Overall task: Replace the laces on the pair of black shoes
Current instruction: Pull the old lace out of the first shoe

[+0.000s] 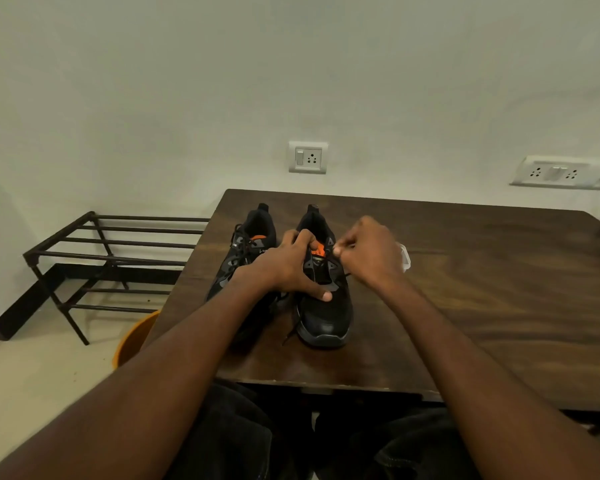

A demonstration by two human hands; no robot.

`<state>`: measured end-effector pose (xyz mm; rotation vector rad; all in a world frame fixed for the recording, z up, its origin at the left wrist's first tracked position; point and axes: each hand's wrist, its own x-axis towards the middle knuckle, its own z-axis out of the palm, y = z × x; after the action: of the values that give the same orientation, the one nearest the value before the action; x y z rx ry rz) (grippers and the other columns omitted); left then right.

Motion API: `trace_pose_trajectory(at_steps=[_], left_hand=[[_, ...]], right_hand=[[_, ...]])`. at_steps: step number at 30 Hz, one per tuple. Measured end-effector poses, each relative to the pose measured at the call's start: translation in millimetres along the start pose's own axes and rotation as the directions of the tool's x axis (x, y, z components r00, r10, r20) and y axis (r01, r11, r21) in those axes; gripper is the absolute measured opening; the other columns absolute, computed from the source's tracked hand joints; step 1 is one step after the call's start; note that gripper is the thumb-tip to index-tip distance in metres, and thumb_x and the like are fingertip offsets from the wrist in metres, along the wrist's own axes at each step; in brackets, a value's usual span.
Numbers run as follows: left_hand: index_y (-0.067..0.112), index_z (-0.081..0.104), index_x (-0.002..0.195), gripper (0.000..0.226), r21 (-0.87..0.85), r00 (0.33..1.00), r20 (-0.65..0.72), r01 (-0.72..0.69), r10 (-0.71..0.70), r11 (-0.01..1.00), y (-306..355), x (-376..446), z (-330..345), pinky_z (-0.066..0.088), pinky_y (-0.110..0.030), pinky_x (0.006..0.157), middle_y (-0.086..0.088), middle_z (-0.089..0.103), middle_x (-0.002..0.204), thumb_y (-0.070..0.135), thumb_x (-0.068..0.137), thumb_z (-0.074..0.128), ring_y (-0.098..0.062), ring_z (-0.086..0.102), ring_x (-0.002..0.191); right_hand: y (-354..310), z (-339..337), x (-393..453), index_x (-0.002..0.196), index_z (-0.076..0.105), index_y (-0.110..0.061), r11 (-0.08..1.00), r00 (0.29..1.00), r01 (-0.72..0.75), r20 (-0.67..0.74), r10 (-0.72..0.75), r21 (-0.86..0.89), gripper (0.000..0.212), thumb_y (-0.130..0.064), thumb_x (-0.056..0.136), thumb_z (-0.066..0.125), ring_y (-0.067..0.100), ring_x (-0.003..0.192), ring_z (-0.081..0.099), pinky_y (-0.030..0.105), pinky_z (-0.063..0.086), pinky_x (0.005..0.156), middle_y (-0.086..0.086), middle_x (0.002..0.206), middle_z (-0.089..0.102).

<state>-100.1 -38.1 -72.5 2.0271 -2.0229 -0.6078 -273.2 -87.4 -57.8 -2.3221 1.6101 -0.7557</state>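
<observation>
On the dark wooden desk (465,289) below the wall socket (308,157), 2 black mesh shoes (324,317) stood side by side. The left hand (288,265) gripped one's tongue; the right hand (368,252) pinched its black lace (326,259). Both looked laced; most work seemed left.

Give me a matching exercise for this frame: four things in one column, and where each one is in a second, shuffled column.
Things:
1. left hand
2. right hand
3. orange bucket
4. metal rack

Places:
A. on the floor by the table's left edge
B. pinching a lace on the right shoe
C. against the wall, left of the table
D. gripping the right shoe across its tongue

Pairs: 1-D, 2-B, 3-A, 4-C
</observation>
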Motion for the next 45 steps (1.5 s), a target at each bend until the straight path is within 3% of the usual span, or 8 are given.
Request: trace_pose_trajectory(at_steps=[4, 8, 15, 20, 24, 28, 35, 45], left_hand=[[0.035, 0.027, 0.136, 0.100, -0.030, 0.999, 0.032, 0.000, 0.001, 1.000, 0, 1, -2, 0.045, -0.053, 0.110, -0.002, 0.027, 0.151, 0.059, 0.063, 0.091, -0.033, 0.043, 0.138], [0.035, 0.025, 0.140, 0.104, -0.028, 0.999, 0.033, 0.011, -0.010, 1.000, 1, 3, -1, 0.044, -0.054, 0.111, -0.003, 0.027, 0.152, 0.058, 0.063, 0.092, -0.034, 0.042, 0.138], [0.036, 0.029, 0.136, 0.103, -0.027, 1.000, 0.002, -0.014, 0.014, 1.000, -3, 3, 2, 0.048, -0.050, 0.108, 0.000, 0.030, 0.146, 0.060, 0.059, 0.093, -0.028, 0.046, 0.133], [0.043, 0.026, 0.123, 0.099, -0.014, 0.999, 0.017, 0.031, -0.031, 0.999, -5, 3, -2, 0.048, -0.056, 0.107, 0.001, 0.031, 0.145, 0.066, 0.053, 0.092, -0.031, 0.045, 0.134], [0.034, 0.026, 0.138, 0.109, -0.032, 0.999, 0.039, 0.032, -0.031, 0.999, -3, 3, -4, 0.044, -0.058, 0.111, -0.003, 0.028, 0.151, 0.062, 0.057, 0.093, -0.034, 0.040, 0.140], [0.031, 0.026, 0.139, 0.106, -0.071, 0.999, 0.037, 0.019, -0.016, 0.997, -1, 2, -4, 0.042, -0.056, 0.113, -0.003, 0.026, 0.152, 0.055, 0.061, 0.094, -0.034, 0.036, 0.142], [0.038, 0.027, 0.123, 0.094, -0.109, 1.000, 0.019, -0.004, 0.006, 0.994, -3, 2, 0, 0.046, -0.052, 0.111, 0.000, 0.026, 0.145, 0.051, 0.060, 0.096, -0.030, 0.038, 0.137], [0.036, 0.030, 0.115, 0.091, -0.102, 1.000, -0.021, -0.014, 0.012, 0.995, -6, 3, 2, 0.048, -0.051, 0.109, 0.001, 0.030, 0.140, 0.055, 0.055, 0.096, -0.027, 0.042, 0.131]], right_hand=[[11, -30, -2, 0.079, 0.079, -0.026, 0.869, 0.845, -0.300, -0.314, 0.434, 0.394, 0.013, -0.024, 0.082, 0.067, 0.018, 0.088, 0.071, 0.030, 0.057, 0.067, -0.003, 0.095, 0.076], [6, -26, -11, 0.123, 0.071, -0.034, 0.999, 0.971, -0.038, -0.237, 0.032, -0.022, 0.041, -0.015, 0.087, 0.071, 0.021, 0.122, 0.045, 0.037, 0.046, 0.099, -0.002, 0.130, 0.051], [-7, 11, -14, 0.112, 0.077, -0.030, 0.946, 0.942, 0.249, 0.280, -0.186, -0.209, 0.023, -0.041, 0.092, 0.074, 0.021, 0.112, 0.044, 0.044, 0.047, 0.096, -0.005, 0.123, 0.049], [-8, -2, -1, 0.091, 0.082, -0.029, 0.976, 0.994, -0.073, -0.059, 0.087, 0.204, 0.005, -0.030, 0.087, 0.079, 0.011, 0.096, 0.065, 0.037, 0.054, 0.084, -0.012, 0.097, 0.070], [1, -36, -2, 0.084, 0.080, -0.029, 0.710, 0.869, -0.244, -0.177, 0.463, 0.660, 0.010, -0.025, 0.091, 0.073, 0.007, 0.077, 0.068, 0.036, 0.059, 0.077, -0.009, 0.089, 0.076], [17, -37, -9, 0.117, 0.071, -0.036, 0.972, 0.940, -0.229, -0.249, 0.234, 0.049, 0.037, -0.018, 0.084, 0.071, 0.023, 0.127, 0.049, 0.047, 0.044, 0.105, -0.001, 0.137, 0.053], [-7, 1, -18, 0.120, 0.073, -0.040, 0.945, 0.950, 0.231, 0.265, -0.168, -0.231, 0.029, -0.044, 0.091, 0.075, 0.023, 0.141, 0.032, 0.050, 0.033, 0.112, -0.009, 0.155, 0.036], [-7, 41, -18, 0.080, 0.076, -0.023, 0.948, 0.977, -0.212, 0.073, 0.200, 0.237, 0.015, -0.020, 0.093, 0.069, 0.014, 0.082, 0.069, 0.040, 0.060, 0.078, -0.003, 0.084, 0.074]])
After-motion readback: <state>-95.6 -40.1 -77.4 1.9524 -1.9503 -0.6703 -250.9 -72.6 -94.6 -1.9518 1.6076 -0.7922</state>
